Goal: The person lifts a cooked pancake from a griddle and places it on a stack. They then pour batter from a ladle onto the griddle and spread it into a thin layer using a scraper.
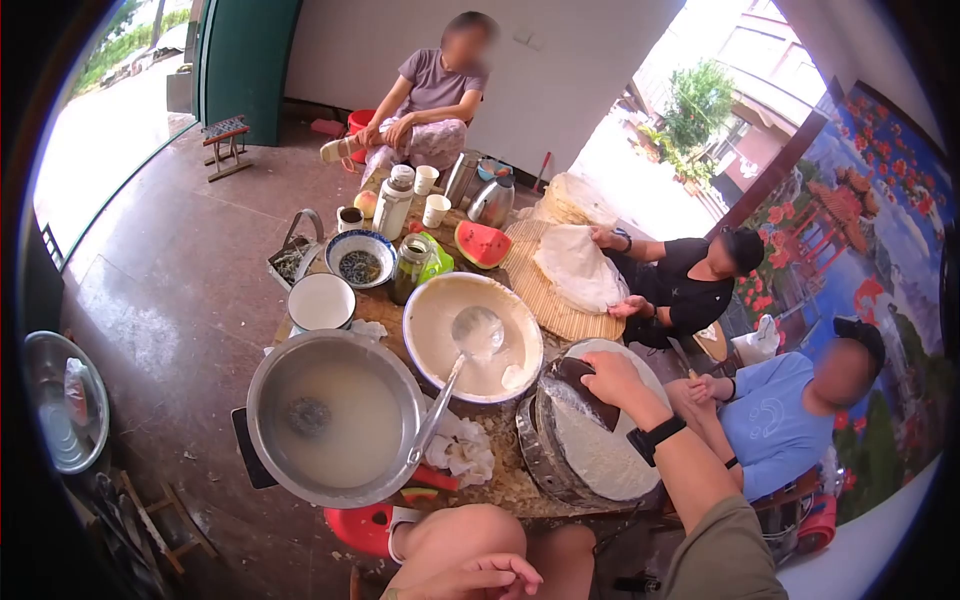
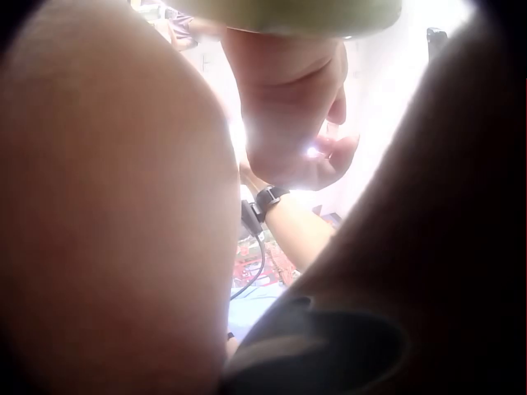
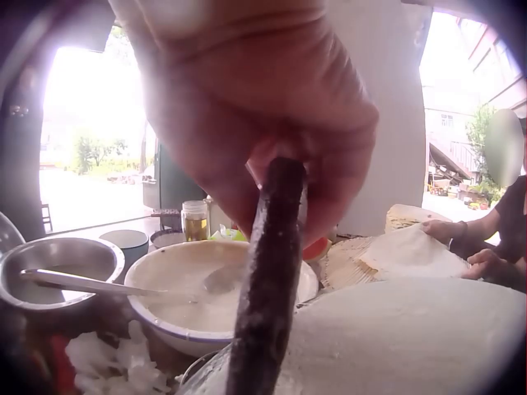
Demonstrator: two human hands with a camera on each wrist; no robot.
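Observation:
My right hand (image 1: 614, 384) grips a dark, flat scraper (image 1: 582, 396) over the left part of a round griddle (image 1: 535, 462). A white batter layer (image 1: 610, 455) covers much of the griddle top. In the right wrist view the scraper (image 3: 265, 280) appears edge-on, dark and rough, with its top between thumb and fingers. My left hand (image 1: 492, 578) lies at my lap, fingers loosely bent and holding nothing. Left of the griddle stands a wide bowl of batter (image 1: 418, 345). A metal ladle (image 1: 442, 405) has its head in that batter and its handle reaching toward a metal basin (image 1: 262, 400).
Watermelon (image 1: 484, 243), a thermos (image 1: 394, 203) and a dark-filled jar (image 1: 408, 268) stand at the table's far side. Crumpled white scraps (image 1: 462, 452) lie between basin and griddle. One person handles thin flatbreads (image 1: 580, 265) on a woven mat (image 1: 530, 262); another sits right of the griddle.

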